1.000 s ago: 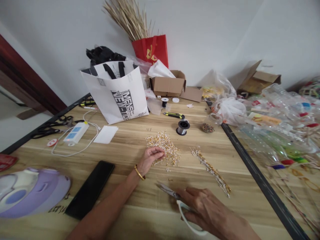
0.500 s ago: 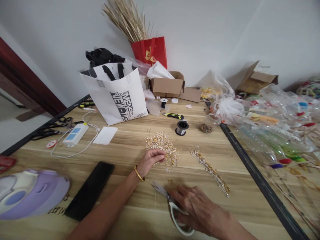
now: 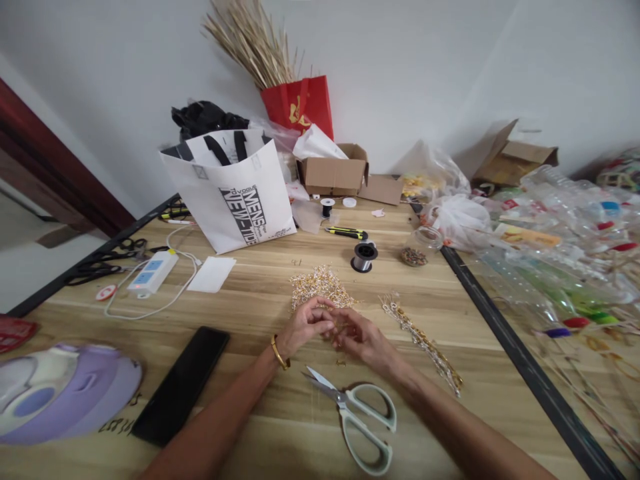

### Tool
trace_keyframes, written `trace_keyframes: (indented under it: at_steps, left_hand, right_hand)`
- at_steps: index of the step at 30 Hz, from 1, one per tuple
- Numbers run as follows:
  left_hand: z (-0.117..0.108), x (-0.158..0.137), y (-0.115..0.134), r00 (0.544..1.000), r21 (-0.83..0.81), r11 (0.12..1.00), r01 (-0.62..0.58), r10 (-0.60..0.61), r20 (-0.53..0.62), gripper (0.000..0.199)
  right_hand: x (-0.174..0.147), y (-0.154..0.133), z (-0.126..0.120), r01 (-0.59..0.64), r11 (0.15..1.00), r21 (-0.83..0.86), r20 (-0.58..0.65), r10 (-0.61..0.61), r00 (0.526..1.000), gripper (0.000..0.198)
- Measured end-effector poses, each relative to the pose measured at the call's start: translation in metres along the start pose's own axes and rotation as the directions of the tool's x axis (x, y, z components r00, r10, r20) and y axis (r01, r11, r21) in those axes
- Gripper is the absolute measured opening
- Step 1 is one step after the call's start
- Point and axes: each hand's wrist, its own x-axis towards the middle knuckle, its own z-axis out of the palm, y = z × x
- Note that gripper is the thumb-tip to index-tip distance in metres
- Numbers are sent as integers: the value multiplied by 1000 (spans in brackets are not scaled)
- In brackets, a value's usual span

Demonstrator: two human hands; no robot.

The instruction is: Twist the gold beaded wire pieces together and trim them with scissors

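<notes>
My left hand (image 3: 304, 327), with a gold bracelet at its wrist, is pinched closed at the near edge of a pile of small gold and silver beads (image 3: 320, 283). My right hand (image 3: 364, 341) meets it fingertip to fingertip, its fingers curled together. Something small and gold-coloured shows between the fingers, too fine to name. Just below the hands lie scissors (image 3: 341, 399) with pale handles, blades slightly apart, touched by neither hand. To the right of my right hand is a bundle of gold and silver beaded strands (image 3: 420, 343).
Behind the beads stand a spool of wire (image 3: 364, 257), a yellow-black utility knife (image 3: 346, 233) and a jar of beads (image 3: 416, 252). A black phone (image 3: 181, 385) and a power strip (image 3: 153, 273) lie left. Plastic bottles (image 3: 560, 267) crowd the right; a white bag (image 3: 235, 193) stands behind.
My right hand has let go of the scissors, leaving them on the table, and moved up and left to my left hand. My left hand stays almost where it was.
</notes>
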Motion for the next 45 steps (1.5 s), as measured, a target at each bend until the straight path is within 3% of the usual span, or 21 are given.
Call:
trace_keyframes:
  at_steps: [2,6,14,26,45]
  left_hand:
    - [0,0,0,1000,23,1000,3,-3,0,44]
    - [-2,2,-1,1000,74,997,21,-21,-2,40]
    - [-4,4,-2,999,111,994,19,-13,-50,34]
    - [-10,7,-7,983,227,973,-39,78,-163,27]
    - [-10,4,3,966,178,984,5,42,-256,27]
  right_hand:
    - [4,3,3,-38,994,101,-21,40,999,36]
    - [6,9,-2,-85,986,146,-86,98,991,31]
    - [5,24,-10,-13,968,250,-271,83,959,32]
    - [2,23,-11,57,995,86,-362,-22,932,31]
    - [4,30,-17,52,998,-42,-449,-65,891,33]
